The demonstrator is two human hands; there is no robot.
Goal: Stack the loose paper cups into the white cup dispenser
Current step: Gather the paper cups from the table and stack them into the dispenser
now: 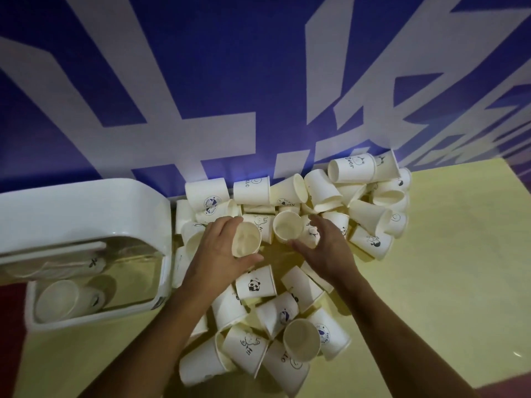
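Several loose white paper cups (255, 284) with small printed drawings lie heaped on the yellow table (431, 282). My left hand (221, 248) grips one upright cup (246, 239) with its mouth facing me. My right hand (324, 242) curls round the side of another open cup (287, 226) just right of it. The white cup dispenser (86, 214) stands at the left, with two cups (57, 300) lying in its lower tray.
A blue wall (201, 81) with large white lettering rises directly behind the heap. More cups pile up at the back right (370, 193) and near me (301, 338). Bare yellow tabletop stretches to the right. A dark red floor strip (11, 326) shows at the left.
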